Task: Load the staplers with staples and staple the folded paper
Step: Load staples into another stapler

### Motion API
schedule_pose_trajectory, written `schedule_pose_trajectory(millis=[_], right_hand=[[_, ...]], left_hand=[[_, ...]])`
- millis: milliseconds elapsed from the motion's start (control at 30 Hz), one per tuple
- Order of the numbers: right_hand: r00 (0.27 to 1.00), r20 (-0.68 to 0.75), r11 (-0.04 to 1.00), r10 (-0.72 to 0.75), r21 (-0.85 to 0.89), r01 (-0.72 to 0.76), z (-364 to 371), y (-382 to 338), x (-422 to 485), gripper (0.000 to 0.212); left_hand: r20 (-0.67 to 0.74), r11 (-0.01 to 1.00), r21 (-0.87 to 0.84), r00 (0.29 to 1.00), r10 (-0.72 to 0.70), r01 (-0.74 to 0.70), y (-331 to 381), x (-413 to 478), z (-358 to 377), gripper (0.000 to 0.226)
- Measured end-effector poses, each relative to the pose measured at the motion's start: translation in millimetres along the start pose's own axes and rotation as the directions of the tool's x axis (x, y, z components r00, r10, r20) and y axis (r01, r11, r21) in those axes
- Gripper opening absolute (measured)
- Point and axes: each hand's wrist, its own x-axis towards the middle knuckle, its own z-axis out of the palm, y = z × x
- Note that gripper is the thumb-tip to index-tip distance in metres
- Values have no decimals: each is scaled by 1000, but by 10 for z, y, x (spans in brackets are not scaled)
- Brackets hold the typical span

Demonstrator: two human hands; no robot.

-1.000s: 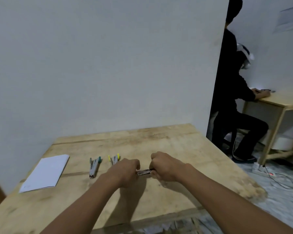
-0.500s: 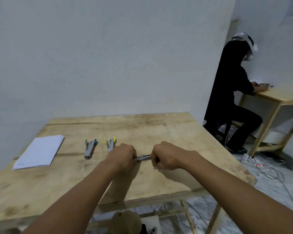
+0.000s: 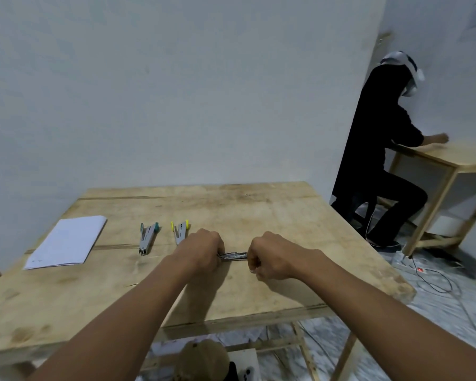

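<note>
My left hand (image 3: 202, 250) and my right hand (image 3: 272, 257) are both closed around the ends of a silvery metal piece (image 3: 233, 256), a stapler or its staple strip; I cannot tell which. It hangs just above the wooden table (image 3: 259, 215). Two small staplers lie to the left: one with teal tips (image 3: 146, 238), and one with yellow tips (image 3: 180, 231) that is partly behind my left hand. The folded white paper (image 3: 68, 242) rests flat near the table's left edge.
A person in black sits at a second wooden table (image 3: 451, 160) at the right. Cables and a power strip (image 3: 421, 269) lie on the floor there. A tan cap (image 3: 204, 358) sits below the table's front edge. A white wall stands behind the table.
My hands have moved slightly apart, so more of the metal piece shows between them. The camera tilted down and back, so the table's front edge and the cap came into view.
</note>
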Motion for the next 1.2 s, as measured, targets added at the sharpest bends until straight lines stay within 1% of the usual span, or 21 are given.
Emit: schedule_pose_trajectory(millis=[200, 333, 433, 533, 600, 733, 833, 867, 900, 933, 1000, 1033, 1100, 1167, 1200], right_hand=[[1000, 11, 999, 17, 34, -17, -29, 12, -11, 14], [997, -30, 994, 76, 83, -74, -144, 124, -29, 20], [982, -77, 979, 175, 118, -165, -184, 297, -52, 22], [943, -109, 944, 313, 147, -296, -125, 542, -87, 24], [918, -99, 916, 385, 166, -366, -58, 667, -133, 22], [885, -64, 871, 460, 223, -437, 42, 797, -232, 22], [859, -53, 814, 509, 352, -461, 83, 829, -277, 20], [851, -43, 784, 523, 415, -461, 80, 837, -291, 19], [842, -22, 733, 540, 503, -457, 95, 828, -300, 19], [828, 19, 643, 560, 620, -450, 95, 813, -315, 20], [796, 130, 391, 591, 817, -424, 106, 755, -330, 26], [780, 176, 289, 600, 862, -417, 121, 742, -322, 27], [749, 250, 159, 613, 890, -427, 147, 718, -297, 30], [737, 301, 85, 605, 896, -436, 153, 707, -272, 26], [734, 313, 72, 602, 895, -440, 144, 713, -266, 24]], left_hand=[[1, 1000, 5, 1000, 0, 0, -7, 13, 5, 28], [-8, 1000, -2, 1000, -6, 6, 13, 32, -34, 43], [-23, 999, -44, 1000, 8, -9, 85, 31, -75, 49], [-123, 994, -98, 991, 42, -54, 256, 52, -98, 46], [-166, 989, -107, 983, 83, -102, 403, 85, -77, 43], [-125, 981, -106, 981, 146, -159, 716, 188, 18, 46], [-95, 986, -92, 987, 132, -140, 863, 257, 119, 45], [-84, 988, -78, 988, 127, -134, 899, 284, 136, 42], [-70, 989, -67, 990, 123, -128, 918, 296, 159, 38], [-63, 990, -65, 990, 125, -129, 940, 314, 174, 34], [-64, 988, -81, 990, 124, -129, 963, 325, 208, 29], [-71, 988, -88, 990, 123, -129, 977, 329, 216, 28], [-88, 985, -98, 988, 131, -139, 997, 328, 237, 26], [-104, 981, -114, 984, 145, -156, 1005, 330, 255, 25], [-110, 979, -119, 982, 153, -166, 1008, 335, 254, 26]])
